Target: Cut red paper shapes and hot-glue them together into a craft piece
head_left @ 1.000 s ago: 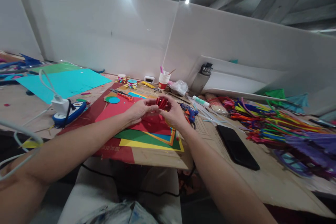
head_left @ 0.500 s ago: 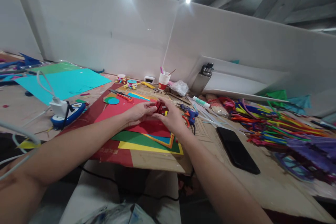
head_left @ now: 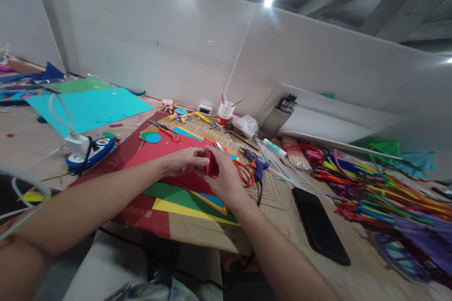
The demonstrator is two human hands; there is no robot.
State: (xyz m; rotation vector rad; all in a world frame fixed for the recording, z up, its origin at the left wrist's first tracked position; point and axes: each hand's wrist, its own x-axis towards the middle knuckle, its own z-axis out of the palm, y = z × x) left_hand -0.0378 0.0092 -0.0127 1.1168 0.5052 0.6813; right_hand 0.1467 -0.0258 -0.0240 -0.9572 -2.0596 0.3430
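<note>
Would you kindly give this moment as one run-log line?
left hand: touching red piece | right hand: holding red piece | beneath: red sheet | near right hand: orange scissors handles, blue glue gun

Red folded piece (head_left: 210,163) now compact, was fanned. Orange scissor handles (head_left: 243,172) now uncovered beside right hand (head_left: 225,179).

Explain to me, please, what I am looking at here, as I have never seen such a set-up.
There is no machine: these are a person's own bare arms, seen by a camera worn on the head, looking forward and down. The left hand and right hand hold a small red piece between them, its exact shape partly hidden. Below lie sheets of coloured paper. Rightward are a blue glue gun and a black phone; leftward, a bright turquoise sheet.
</note>
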